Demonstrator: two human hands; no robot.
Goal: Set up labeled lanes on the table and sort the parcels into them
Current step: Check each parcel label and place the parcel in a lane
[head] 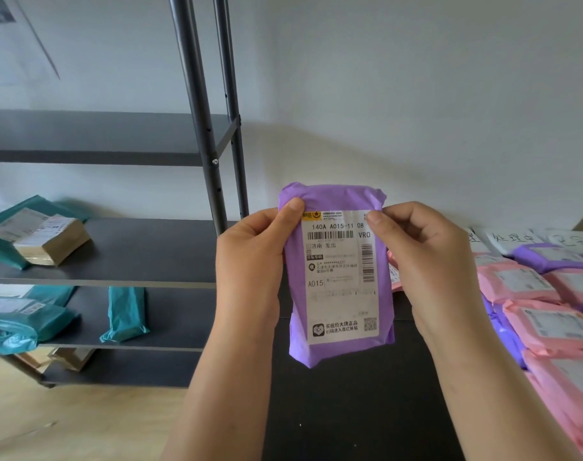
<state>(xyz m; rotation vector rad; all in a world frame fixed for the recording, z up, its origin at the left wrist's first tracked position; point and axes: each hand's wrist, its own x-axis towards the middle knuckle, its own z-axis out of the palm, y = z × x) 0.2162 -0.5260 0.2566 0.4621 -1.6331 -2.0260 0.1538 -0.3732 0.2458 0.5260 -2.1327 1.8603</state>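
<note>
While it stands upright in the air over the desk (350, 420), a purple parcel (341, 347) is held at its upper corners by both hands. The left hand (250, 257) grips the upper left edge, thumb pressed on the front, fingers curled behind. The right hand (426, 261) pinches the upper right edge the same way, thumb on the corner of the label (336, 281). That white label faces the camera and covers most of the front. It reads "140A A015-11 QB" at the top and "A015" lower down, with barcodes and a QR code.

Below the parcel the desk is black. Along its right side lie pink parcels (532, 327), overlapping in a row that runs away from the camera, labels up. Beyond them lie purple parcels (546, 257), and more purple shows between the pink ones and the right forearm. At the far edge, by the wall (416, 94), white paper signs (513, 239) with handwritten characters lie side by side; the writing is partly cut off.

To the left a dark rack (143, 257) stands on a pale wood floor (67, 420). Its middle shelf carries a brown box (55, 244) among teal bags (4, 247). The shelf below holds more teal bags, one lying alone near the middle.
</note>
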